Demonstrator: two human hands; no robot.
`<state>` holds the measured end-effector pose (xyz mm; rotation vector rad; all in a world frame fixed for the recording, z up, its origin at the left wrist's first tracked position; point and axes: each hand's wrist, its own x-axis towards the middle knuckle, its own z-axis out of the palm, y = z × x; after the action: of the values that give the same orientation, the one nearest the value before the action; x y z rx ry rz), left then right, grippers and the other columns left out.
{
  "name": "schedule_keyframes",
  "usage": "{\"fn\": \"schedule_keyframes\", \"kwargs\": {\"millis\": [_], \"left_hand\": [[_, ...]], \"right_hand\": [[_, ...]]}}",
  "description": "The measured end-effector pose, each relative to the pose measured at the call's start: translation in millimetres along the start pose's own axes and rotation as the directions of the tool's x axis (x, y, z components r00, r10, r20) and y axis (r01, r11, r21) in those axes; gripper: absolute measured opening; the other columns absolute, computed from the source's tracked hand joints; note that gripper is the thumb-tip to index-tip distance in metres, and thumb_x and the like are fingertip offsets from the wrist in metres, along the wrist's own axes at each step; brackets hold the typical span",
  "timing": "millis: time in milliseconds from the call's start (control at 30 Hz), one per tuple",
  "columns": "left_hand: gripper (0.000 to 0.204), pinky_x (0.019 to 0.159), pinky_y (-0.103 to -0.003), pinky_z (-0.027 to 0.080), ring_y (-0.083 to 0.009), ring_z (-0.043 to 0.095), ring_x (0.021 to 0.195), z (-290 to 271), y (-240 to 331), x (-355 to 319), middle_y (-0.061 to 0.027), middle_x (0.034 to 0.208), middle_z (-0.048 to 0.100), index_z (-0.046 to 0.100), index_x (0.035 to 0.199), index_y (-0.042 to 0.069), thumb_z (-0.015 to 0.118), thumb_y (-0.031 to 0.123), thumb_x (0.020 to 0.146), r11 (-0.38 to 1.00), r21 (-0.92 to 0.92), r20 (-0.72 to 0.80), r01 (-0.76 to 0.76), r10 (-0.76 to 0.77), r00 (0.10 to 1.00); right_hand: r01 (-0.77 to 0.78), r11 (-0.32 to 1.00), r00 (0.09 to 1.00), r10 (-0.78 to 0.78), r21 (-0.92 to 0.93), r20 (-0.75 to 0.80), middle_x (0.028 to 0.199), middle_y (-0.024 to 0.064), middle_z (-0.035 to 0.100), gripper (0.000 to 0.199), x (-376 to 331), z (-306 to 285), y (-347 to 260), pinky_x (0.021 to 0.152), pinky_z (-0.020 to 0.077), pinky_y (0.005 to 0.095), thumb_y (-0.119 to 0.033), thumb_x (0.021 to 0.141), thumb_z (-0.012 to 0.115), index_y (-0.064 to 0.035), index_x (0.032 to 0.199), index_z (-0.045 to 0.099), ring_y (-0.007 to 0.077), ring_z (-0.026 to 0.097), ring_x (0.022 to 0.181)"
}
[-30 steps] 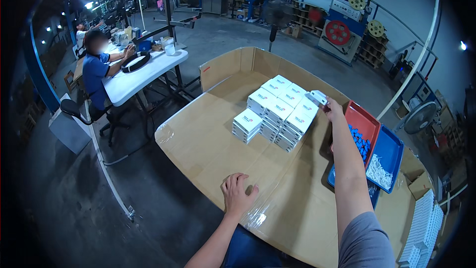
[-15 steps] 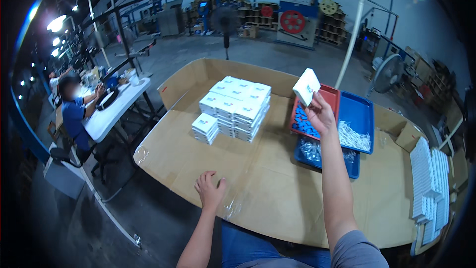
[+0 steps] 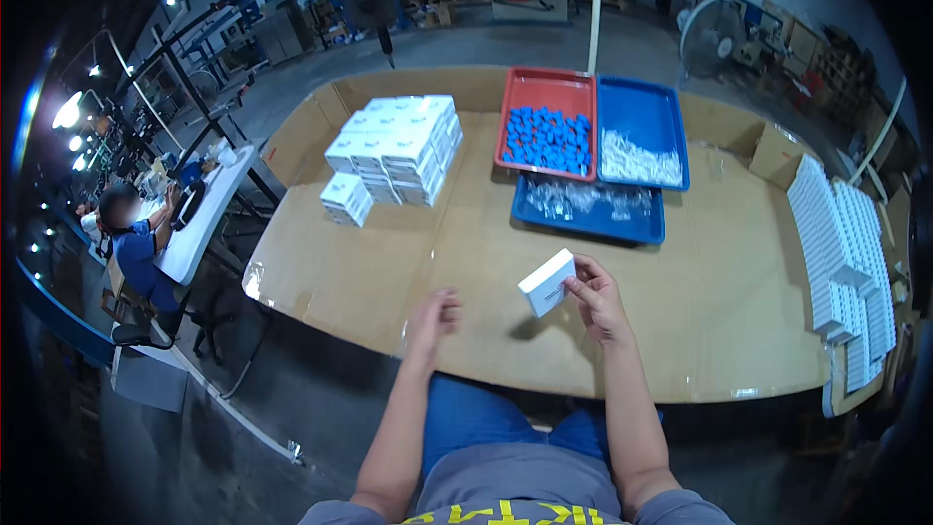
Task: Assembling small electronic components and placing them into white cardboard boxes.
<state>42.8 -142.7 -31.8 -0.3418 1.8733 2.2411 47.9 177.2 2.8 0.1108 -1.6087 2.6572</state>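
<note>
In my right hand (image 3: 600,303) is a small flat white box (image 3: 549,284), pinched at its right side between thumb and fingers and tilted above the cardboard-covered table. My left hand (image 3: 432,326) hovers over the near edge of the table, a little blurred; its fingers are loosely bent and apart, and I see nothing in it. Beyond it at the back left, matching white boxes (image 3: 398,131) form a stacked block. A shorter pile of the same boxes (image 3: 346,198) stands against the block's near left corner.
Behind my right hand lie a red tray (image 3: 550,75) of blue pieces, a blue tray (image 3: 637,102) of white pieces and a lower blue tray (image 3: 583,226) of clear packets. Long rows of white boxes (image 3: 826,253) line the right end. A person (image 3: 136,243) sits at another table, left.
My right hand has come down and nearer from above the trays, still with the white box. My left hand has turned inward. The whole view has tilted further down.
</note>
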Motion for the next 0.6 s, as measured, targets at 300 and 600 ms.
{"fn": "schedule_keyframes", "kwargs": {"millis": [300, 600], "left_hand": [[0.068, 0.092, -0.035, 0.058, -0.0204, 0.071, 0.106, 124, 8, -95, -0.0093, 0.124, 0.065, 0.046, 0.149, 0.006, 0.042, 0.06, 0.109, 0.968, -0.029, 0.697, 0.249, -0.159, 0.699], [0.063, 0.101, -0.037, 0.052, -0.0176, 0.06, 0.12, 148, 4, -134, -0.0085, 0.133, 0.057, 0.039, 0.154, 0.008, 0.036, 0.054, 0.112, 0.915, -0.135, 0.589, 0.379, -0.234, 0.774]], "right_hand": [[-0.11, 0.977, 0.988, 0.127, -0.18, 0.087, 0.117, 0.0068, 0.071, 0.035, -97, -8, -26, 0.084, 0.053, 0.03, -0.004, 0.095, 0.074, -0.0011, 0.129, 0.066, 0.0139, 0.065, 0.102], [0.413, 0.634, 0.903, -0.376, -0.654, 0.206, 0.152, 0.0246, 0.049, 0.074, -138, 26, -13, 0.118, 0.0382, 0.0463, -0.035, 0.091, 0.074, -0.0009, 0.151, 0.049, 0.039, 0.05, 0.141]]}}
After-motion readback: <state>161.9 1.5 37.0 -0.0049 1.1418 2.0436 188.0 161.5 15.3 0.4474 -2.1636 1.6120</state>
